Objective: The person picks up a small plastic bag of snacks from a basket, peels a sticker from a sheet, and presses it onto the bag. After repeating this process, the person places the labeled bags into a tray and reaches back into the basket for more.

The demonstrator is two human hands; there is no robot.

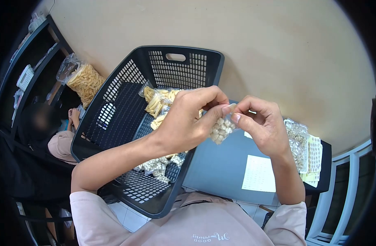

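Observation:
A small clear plastic bag of whitish, rounded pieces (222,131) hangs between my hands in the head view. My left hand (196,112) pinches the top of it with thumb and forefinger. My right hand (263,123) has its thumb and bent fingers closed on the bag's upper right corner. Behind my left forearm stands a black plastic basket (145,53) with slotted sides. In it lie bags of pale yellow sticks (155,100) and bags of white pieces (157,168), partly hidden by my arm.
A grey table (212,172) carries a printed white sheet (258,174). At right are a container of small bags (296,143) and label sheets (314,160). A large bag of yellow sticks (87,84) stands left of the basket. Another person (42,131) sits by the shelves at left.

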